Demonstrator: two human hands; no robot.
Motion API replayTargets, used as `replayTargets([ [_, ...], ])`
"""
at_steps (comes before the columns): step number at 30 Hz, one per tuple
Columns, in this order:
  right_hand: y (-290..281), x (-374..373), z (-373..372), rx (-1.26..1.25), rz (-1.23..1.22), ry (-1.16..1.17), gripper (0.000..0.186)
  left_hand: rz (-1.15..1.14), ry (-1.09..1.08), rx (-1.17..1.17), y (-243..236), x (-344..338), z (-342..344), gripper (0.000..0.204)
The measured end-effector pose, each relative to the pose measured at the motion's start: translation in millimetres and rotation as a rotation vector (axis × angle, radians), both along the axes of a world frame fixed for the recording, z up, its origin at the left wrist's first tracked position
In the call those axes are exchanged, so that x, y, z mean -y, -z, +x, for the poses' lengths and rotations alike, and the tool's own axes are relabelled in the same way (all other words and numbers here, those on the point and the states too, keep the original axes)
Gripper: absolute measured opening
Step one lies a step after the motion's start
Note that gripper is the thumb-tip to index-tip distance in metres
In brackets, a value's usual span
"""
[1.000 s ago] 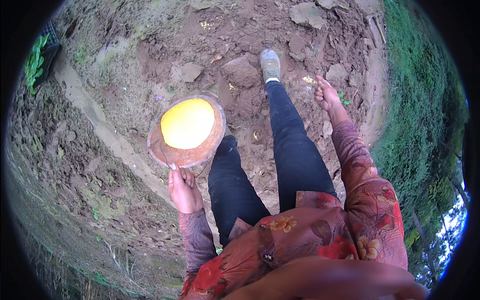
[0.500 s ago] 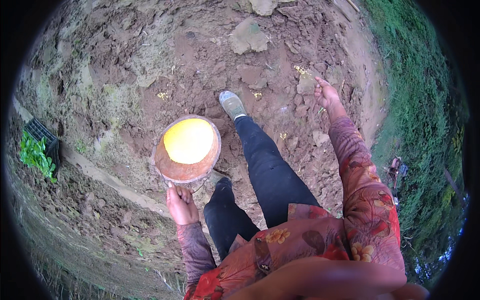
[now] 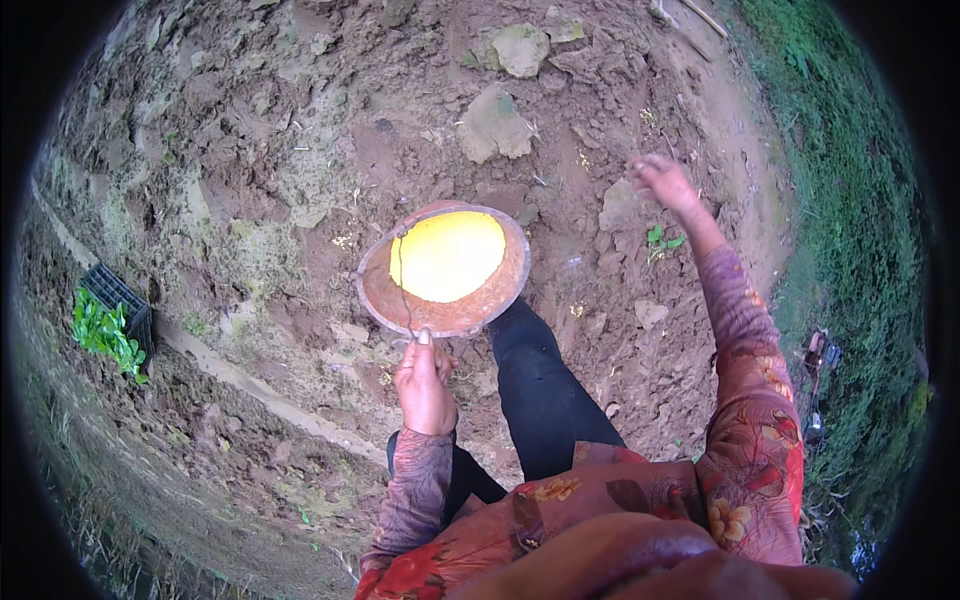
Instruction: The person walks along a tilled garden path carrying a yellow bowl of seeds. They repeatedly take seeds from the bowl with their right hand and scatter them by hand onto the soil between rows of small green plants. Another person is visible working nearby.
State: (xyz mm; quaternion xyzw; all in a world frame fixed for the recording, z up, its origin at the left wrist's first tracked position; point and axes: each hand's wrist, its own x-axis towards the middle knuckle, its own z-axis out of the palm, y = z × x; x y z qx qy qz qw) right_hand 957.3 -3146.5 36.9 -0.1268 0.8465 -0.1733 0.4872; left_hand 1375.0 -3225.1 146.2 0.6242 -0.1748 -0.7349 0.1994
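Observation:
My left hand is closed on the thin wire handle of a round, rust-coloured bucket. Inside the bucket, a bright yellow granular mass looks washed out by light. The bucket hangs tilted over the soil and hides my front foot. Out to the right, my right hand is held above the ground, its fingers loosely extended and slightly blurred, with nothing visible in them. Small yellow grains lie scattered on the soil near it, and another small cluster lies nearer my leg.
Rough brown soil with flat stones surrounds me. A black crate with leafy green seedlings stands at the left beside a pale strip. A small green plant grows below my right hand. Grass borders the right side.
The bucket and my left hand have moved right and are now over my front foot. My right hand has turned; the yellow grains beside its fingers have left it and lie scattered.

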Motion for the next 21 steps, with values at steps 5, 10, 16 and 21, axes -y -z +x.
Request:
replayTargets([
  [5, 15, 44, 204, 0.497, -0.122, -0.61, 0.037, 0.063, 0.049, -0.015, -17, 3, -29, 0.032],
  [10, 78, 50, 291, -0.027, 0.004, -0.869, 0.039, 0.125, 0.005, -0.05, -30, 2, -16, 0.031],
  [16, 106, 31, 329, 0.174, 0.089, -0.986, 0.034, 0.139, -0.058, -0.183, -23, -3, 19, 0.029],
  [21, 72, 56, 346, 0.908, 0.149, -0.291, 0.033, 0.138, -0.134, -0.132, -16, -3, 76, 0.026],
])
